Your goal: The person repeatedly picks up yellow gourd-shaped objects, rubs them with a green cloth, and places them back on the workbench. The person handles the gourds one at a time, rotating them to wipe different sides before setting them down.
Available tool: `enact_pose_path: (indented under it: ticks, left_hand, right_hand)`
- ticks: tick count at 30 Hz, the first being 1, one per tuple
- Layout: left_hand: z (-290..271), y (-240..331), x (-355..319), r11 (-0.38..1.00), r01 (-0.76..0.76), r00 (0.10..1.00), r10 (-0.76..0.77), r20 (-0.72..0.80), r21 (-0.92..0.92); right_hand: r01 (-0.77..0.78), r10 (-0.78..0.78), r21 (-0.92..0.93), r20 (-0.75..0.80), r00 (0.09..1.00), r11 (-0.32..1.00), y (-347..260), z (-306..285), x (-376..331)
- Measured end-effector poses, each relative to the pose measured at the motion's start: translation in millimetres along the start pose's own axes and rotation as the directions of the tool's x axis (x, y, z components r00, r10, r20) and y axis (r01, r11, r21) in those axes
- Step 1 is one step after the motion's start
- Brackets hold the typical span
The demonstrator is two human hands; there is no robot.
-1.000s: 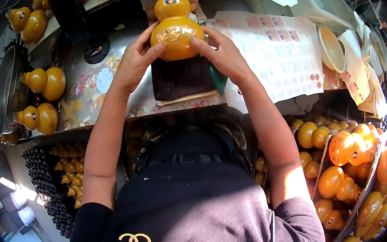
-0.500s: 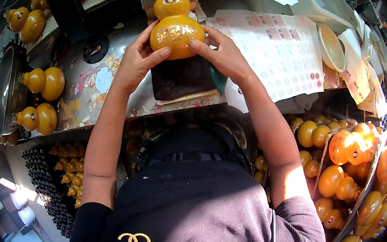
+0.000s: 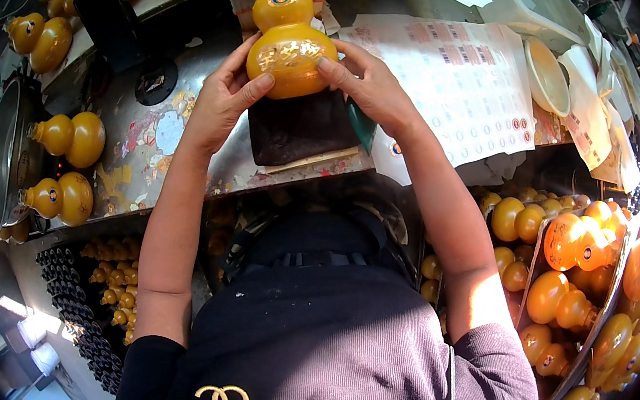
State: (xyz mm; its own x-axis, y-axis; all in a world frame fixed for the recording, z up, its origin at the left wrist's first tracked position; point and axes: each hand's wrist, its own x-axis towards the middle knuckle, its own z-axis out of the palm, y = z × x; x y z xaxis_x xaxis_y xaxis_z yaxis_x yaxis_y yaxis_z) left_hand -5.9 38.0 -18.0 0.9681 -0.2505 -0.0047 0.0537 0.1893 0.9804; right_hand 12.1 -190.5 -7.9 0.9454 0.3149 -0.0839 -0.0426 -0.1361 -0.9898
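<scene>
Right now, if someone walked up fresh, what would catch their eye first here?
First, the glossy orange gourd bottle at top centre, cupped by the left hand and right hand over a worn metal bench. Then more gourd bottles: a heap at the right, and two lying on the bench at the left.

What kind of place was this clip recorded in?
Probably a small workshop bench for finishing glossy orange gourd-shaped bottles: both hands hold one, crates of them sit right, and a paint-stained metal worktop lies below.

Glossy amber gourd-shaped bottle (image 3: 288, 36), round label on upper bulb, upright, above the dark pad
</scene>
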Motion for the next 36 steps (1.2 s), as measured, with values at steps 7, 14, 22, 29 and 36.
enact_pose_path:
  ticks: [7,14,22,29,36]
  left_hand:
    - [-3,-2,1,1.0,-0.01,1.0,0.011,0.019,-0.024]
    - [3,0,3,0.999,-0.018,1.0,0.017,0.016,0.035]
    - [2,2,3,0.996,-0.003,0.999,0.0,0.035,0.086]
    - [-1,0,2,0.996,0.034,0.999,-0.036,0.025,0.082]
    - [-1,0,4,0.997,0.032,0.999,-0.035,0.039,0.067]
  right_hand:
    - [-0.19,0.229,0.295,-0.104,0.968,0.936,5,-4,0]
    - [0.183,-0.077,0.254,-0.376,0.924,0.95,-15,32,-50]
    - [0.308,-0.359,-0.186,-0.407,0.84,0.933,-12,47,-51]
    - [0.246,-0.16,0.121,-0.479,0.863,0.962,4,35,-47]
    - [0.211,-0.026,0.299,-0.522,0.853,0.931,22,29,-41]
